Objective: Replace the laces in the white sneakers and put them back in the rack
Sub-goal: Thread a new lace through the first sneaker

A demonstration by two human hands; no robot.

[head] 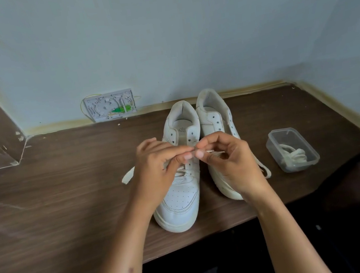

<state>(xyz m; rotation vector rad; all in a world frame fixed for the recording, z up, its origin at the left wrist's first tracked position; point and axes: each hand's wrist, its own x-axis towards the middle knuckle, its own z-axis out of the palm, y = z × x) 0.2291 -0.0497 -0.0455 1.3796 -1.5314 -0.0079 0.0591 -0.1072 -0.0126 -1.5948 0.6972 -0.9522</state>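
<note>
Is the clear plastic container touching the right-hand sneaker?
Apart. The head view shows bare table between the clear container and the right-hand sneaker.

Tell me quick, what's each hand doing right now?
Left hand: closed, pinching the lace over the left sneaker.
Right hand: closed, pinching the same lace where the fingertips meet.

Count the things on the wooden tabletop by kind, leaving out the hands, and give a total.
White sneakers: 2
Clear plastic container: 1
Bundled lace inside the container: 1
Lace being threaded into the left sneaker: 1
Total: 5
</note>
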